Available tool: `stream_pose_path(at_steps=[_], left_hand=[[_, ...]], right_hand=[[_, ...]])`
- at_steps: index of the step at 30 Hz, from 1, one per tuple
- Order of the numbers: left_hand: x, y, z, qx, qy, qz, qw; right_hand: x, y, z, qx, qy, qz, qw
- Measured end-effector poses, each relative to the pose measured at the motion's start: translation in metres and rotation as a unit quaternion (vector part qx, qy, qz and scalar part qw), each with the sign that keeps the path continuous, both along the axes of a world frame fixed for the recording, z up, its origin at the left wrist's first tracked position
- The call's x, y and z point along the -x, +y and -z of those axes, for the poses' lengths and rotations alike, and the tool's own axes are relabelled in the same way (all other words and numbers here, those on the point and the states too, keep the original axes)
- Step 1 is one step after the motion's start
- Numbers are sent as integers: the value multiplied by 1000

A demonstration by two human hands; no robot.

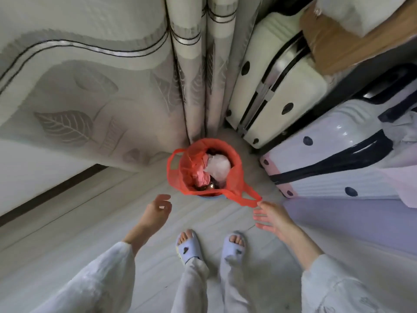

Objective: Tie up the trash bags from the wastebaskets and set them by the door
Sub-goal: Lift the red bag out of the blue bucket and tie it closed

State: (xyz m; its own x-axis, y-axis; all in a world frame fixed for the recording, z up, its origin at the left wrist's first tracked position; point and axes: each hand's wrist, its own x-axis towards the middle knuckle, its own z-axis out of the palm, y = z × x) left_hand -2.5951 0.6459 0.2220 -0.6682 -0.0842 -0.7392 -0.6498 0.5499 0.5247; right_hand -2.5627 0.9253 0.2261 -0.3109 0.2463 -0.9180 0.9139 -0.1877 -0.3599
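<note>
Head view: red trash bag sits in a blue wastebasket on the floor, ahead of both hands. Left hand loosely curled, empty, just short of it. Right hand spread, fingertips at the near bag handle; contact unclear.

Pale floor carries a red-bagged wastebasket, two suitcases, slippered feet.

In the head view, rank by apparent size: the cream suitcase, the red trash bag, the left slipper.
1. Cream suitcase
2. Red trash bag
3. Left slipper

The slipper sits nearest the camera, yet looks smallest.
</note>
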Motion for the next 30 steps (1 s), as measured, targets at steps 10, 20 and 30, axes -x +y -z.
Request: stream_pose_path(at_steps=[10, 20, 30], left_hand=[[85, 8, 220, 132, 104, 2, 986], [162, 17, 297, 114, 81, -31, 990], [175, 45, 202, 15, 102, -59, 993]], right_hand=[[17, 47, 239, -140, -118, 98, 978], [28, 63, 283, 45, -25, 339, 939], [92, 46, 189, 94, 122, 231, 961]])
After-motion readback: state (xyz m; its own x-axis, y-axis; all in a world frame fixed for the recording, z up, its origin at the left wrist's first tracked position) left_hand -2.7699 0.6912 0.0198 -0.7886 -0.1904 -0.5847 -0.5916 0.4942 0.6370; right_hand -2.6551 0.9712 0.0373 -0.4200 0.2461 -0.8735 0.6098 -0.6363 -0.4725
